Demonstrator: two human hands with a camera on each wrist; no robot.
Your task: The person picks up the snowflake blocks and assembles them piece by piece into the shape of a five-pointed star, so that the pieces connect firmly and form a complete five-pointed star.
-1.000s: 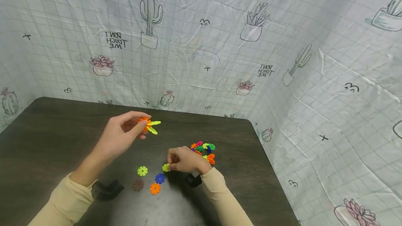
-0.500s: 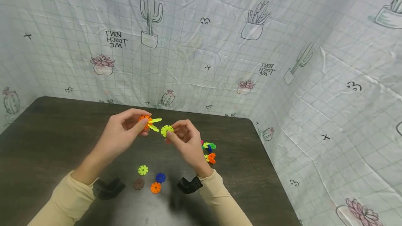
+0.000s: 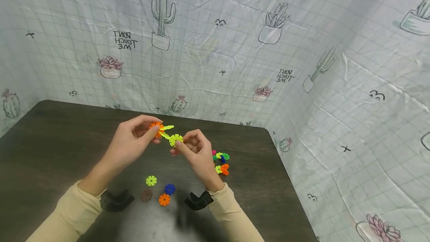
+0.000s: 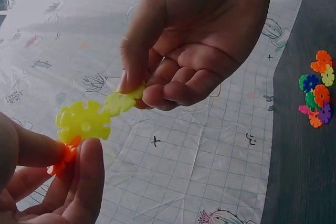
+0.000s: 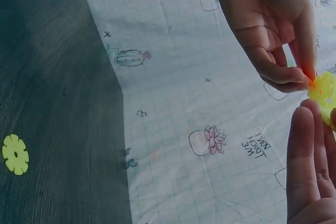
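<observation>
Yellow discs [image 4: 81,119] edge-to-edge, well above tabletop [image 3: 77,133]

Yel disc [image 3: 176,140], org disc [image 4: 67,155]; wht cloth [image 3: 205,85] w/ grid.

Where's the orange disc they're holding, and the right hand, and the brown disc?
Orange disc [image 4: 68,153]: left wrist view, on its uncovered part.
Right hand [image 3: 199,156]: head view, middle of the hand.
Brown disc [image 3: 145,197]: head view, flat face, near its middle.
</observation>
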